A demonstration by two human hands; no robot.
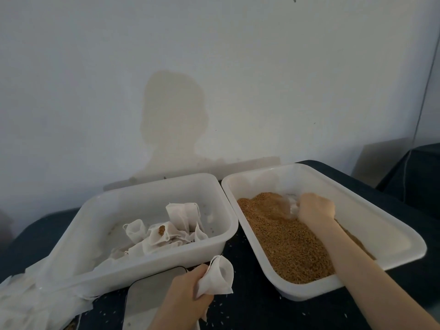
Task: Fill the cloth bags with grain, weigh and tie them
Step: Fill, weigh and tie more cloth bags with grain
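The left hand (188,291) is holding a small white cloth bag (217,277) near the front edge of the dark table (250,310), its fingers curled around the cloth and the bag's mouth pointing up. The right hand (315,207) is sitting in the brown grain (285,236) inside the right white tub (392,236), close to the tub's far end. Its fingers are curled, maybe around a see-through scoop (291,203), but that part is blurry. More cloth bags (166,229) are lying in the left white tub (100,234), which is sitting right beside the grain tub. A flat scale (145,296) is lying by the front edge, partly under the left hand. Some loose grains are scattered on the table.
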